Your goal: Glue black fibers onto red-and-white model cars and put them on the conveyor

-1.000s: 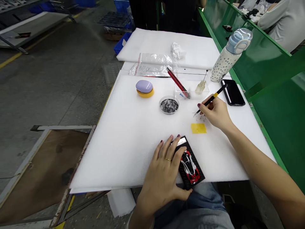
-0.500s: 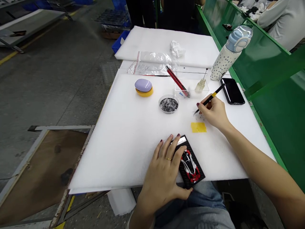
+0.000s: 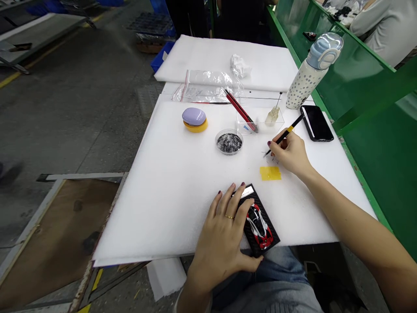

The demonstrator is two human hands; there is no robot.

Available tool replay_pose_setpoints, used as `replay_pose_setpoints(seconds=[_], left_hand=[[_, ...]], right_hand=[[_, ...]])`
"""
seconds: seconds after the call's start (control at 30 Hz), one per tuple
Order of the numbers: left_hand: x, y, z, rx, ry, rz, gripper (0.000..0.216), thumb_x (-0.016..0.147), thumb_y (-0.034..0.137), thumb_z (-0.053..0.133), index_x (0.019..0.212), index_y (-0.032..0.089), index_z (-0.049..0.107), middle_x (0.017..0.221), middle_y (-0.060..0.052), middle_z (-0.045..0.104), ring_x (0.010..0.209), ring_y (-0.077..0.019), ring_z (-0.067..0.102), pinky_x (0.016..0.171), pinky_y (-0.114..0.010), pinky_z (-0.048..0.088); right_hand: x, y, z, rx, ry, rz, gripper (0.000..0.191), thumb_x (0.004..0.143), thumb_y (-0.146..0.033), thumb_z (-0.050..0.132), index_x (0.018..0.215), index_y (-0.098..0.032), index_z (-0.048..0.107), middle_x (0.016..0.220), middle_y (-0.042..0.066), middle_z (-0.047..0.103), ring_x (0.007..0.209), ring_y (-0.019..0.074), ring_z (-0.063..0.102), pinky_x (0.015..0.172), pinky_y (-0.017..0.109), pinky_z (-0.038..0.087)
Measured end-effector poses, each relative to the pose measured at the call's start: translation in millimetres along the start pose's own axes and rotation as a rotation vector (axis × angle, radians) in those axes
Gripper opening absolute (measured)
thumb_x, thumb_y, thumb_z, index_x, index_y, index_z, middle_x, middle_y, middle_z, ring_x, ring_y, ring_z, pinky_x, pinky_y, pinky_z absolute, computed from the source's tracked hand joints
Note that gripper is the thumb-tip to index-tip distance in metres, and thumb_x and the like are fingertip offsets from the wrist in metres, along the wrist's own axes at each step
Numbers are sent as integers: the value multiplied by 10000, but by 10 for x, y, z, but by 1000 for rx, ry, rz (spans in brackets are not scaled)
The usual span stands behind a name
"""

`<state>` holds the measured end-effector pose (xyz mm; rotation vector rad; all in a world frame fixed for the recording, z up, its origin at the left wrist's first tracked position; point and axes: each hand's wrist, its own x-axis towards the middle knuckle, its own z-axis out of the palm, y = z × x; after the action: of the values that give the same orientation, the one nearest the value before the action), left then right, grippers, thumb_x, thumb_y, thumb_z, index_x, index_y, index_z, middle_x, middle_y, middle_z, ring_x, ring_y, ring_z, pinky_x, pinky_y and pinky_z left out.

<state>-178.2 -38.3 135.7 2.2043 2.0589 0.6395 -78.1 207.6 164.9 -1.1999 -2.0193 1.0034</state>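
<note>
My left hand (image 3: 224,234) lies on a black carbon-pattern base (image 3: 264,243) that carries a small red, white and black model car (image 3: 259,226); the fingers are flat across its left side and the thumb hooks its near edge. My right hand (image 3: 289,152) pinches a thin black tool with a yellow band (image 3: 286,132), its tip down on the white foam sheet (image 3: 182,182) among a few tiny dark parts. A yellow tape patch (image 3: 270,173) lies just in front of that hand.
Farther back are a round dish of small dark parts (image 3: 229,142), a purple-and-yellow case (image 3: 194,119), a red and black pen (image 3: 240,110) over a clear tray, a glue bottle (image 3: 272,115), a phone (image 3: 316,123), a dotted water bottle (image 3: 311,71) and a plastic bag (image 3: 208,84). Green benches run along the right.
The tool tip and right hand have shifted very slightly over the tiny parts. The left hand stays on the base.
</note>
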Motion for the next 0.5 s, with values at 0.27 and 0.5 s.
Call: replay_pose_setpoints(seconds=[0.27,0.5], left_hand=[[-11,-9,20,-15,-12,-6,1166,496,692,851,1418,128,412,1576,-239,450,1475,-437,368,1180,-594,318],[-16,-5,10,-25,-16,-15,1144,516,647,858,1428,123,409,1584,-250,436,1486,-437,363,1182,-606,323]], right_hand=[[-182,49,-176,295,-18,-37,225,781,-316,758,772,-241,546,553,-31,618,531,149,619,507,293,476],[-88,12,-197,254,32,-41,284,743,-312,782,820,-253,515,537,-61,612,537,158,652,501,288,476]])
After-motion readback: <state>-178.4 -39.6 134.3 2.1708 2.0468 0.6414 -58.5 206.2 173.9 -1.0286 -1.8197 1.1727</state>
